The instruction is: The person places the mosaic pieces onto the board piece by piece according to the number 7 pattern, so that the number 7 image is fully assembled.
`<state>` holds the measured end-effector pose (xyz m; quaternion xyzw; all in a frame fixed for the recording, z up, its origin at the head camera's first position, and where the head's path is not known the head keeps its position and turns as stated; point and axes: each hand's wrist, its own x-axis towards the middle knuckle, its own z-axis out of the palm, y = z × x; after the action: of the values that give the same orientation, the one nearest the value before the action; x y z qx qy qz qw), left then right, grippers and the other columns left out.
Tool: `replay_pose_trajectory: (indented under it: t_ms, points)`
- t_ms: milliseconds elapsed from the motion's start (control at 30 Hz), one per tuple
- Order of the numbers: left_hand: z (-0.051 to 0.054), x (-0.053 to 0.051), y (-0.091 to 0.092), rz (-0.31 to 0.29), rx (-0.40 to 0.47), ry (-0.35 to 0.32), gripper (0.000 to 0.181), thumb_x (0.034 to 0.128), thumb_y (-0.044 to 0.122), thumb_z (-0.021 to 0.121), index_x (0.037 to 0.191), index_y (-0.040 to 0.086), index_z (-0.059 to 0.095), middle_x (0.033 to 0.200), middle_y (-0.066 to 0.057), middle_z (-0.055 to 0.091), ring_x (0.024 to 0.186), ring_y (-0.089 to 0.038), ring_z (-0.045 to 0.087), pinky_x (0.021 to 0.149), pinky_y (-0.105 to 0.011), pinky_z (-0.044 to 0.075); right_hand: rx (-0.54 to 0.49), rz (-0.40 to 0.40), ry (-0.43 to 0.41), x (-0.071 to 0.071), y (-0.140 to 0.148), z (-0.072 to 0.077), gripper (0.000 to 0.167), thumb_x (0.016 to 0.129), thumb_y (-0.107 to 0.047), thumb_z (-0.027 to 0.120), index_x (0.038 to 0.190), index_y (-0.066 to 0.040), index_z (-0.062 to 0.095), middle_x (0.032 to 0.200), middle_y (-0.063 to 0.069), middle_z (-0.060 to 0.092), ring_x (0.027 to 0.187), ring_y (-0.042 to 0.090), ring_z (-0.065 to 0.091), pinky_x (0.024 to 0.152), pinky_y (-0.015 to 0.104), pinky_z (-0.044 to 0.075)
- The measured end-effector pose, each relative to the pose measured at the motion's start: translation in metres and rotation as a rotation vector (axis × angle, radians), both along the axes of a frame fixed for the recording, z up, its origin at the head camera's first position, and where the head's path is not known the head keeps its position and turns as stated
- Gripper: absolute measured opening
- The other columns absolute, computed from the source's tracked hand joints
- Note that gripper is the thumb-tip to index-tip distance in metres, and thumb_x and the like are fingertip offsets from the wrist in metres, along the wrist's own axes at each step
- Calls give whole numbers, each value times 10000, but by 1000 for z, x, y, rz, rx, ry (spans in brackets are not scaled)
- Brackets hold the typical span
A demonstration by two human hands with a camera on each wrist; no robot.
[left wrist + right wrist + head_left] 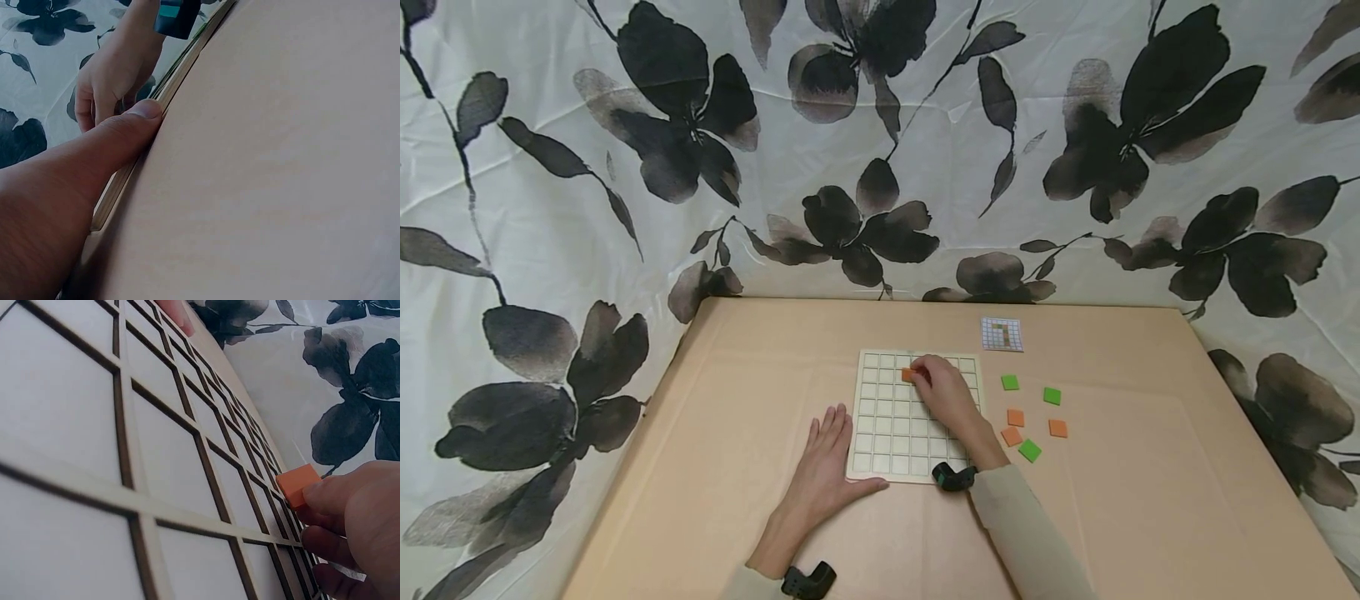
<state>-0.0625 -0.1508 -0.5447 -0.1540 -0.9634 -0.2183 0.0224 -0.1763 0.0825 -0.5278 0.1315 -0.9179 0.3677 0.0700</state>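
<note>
A pale wooden grid board (880, 422) with raised lines forming square cells lies on the table. Over its upper part, my right hand (946, 395) pinches an orange square tile (907, 375) between thumb and fingers. The right wrist view shows the orange tile (299, 484) tilted close to the grid, held at its edge; I cannot tell if it touches the board. My left hand (826, 471) lies along the board's left side with fingers straight. Its thumb (145, 110) presses the near edge of the board in the left wrist view.
To the board's right lie loose tiles, several in all, among them a green tile (1010, 382) and an orange tile (1057, 428). Behind them is a small printed grid card (1002, 334) with a coloured pattern. A floral cloth (955, 167) hangs behind the table (1150, 500).
</note>
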Motion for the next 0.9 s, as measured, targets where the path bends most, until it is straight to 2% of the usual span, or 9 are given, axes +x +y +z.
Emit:
replay_pose_trajectory:
  t_ms: [200, 533, 900]
  points:
    - [1, 0, 3, 8, 5, -13, 1203, 719, 764, 704, 1527, -50, 343, 1644, -209, 249, 1557, -342, 189, 1297, -503, 137, 18, 16, 34, -5, -2, -3, 132, 974, -146, 658, 1082, -97, 714, 986, 57, 714, 816, 154, 602, 716, 319, 546]
    - [2, -3, 7, 20, 5, -9, 1196, 721, 755, 710, 1526, -51, 346, 1642, -210, 255, 1555, -342, 196, 1297, -495, 141, 88, 5, 80, -12, -2, -8, 159, 972, -199, 666, 1092, -126, 740, 995, 29, 722, 916, 211, 641, 810, 409, 522]
    - [2, -4, 10, 29, 4, -16, 1184, 725, 749, 709, 1522, -52, 354, 1640, -211, 260, 1557, -335, 188, 1298, -490, 138, 106, 0, 116, -15, -2, -12, 174, 959, -198, 685, 1071, -110, 786, 928, 25, 689, 882, 221, 632, 759, 389, 489]
